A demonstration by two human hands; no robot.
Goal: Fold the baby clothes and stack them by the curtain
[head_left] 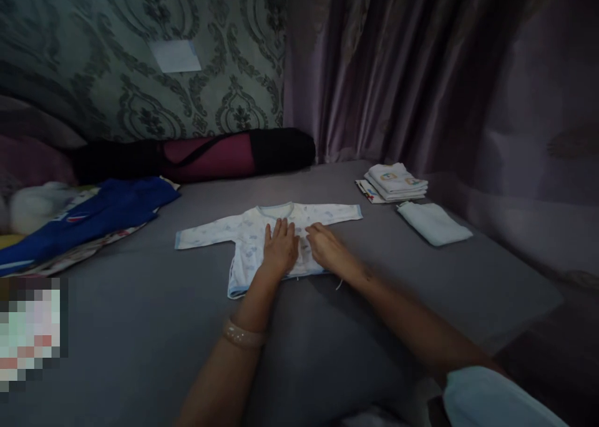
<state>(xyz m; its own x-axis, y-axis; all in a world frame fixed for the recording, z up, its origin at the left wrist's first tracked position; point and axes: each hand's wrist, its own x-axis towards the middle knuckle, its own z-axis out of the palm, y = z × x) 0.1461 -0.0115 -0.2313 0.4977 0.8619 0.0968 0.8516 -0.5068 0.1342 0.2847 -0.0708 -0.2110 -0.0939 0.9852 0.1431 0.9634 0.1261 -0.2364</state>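
A white baby shirt with a faint bluish print and light blue trim lies spread on the grey bed sheet, neckline facing away from me and both sleeves stretched out sideways. My left hand rests flat on the middle of its front, fingers extended. Just to the right, my right hand has its fingers bent and pressed together at the shirt's front, apparently pinching the cloth; the fingertips are partly hidden. A thin white tie string hangs out by the lower hem, below my right wrist.
At the right lie a stack of folded white printed cloths and a folded pale cloth. Blue clothing is heaped at the left. A long black and maroon bag lies along the patterned wall. Purple curtains hang behind.
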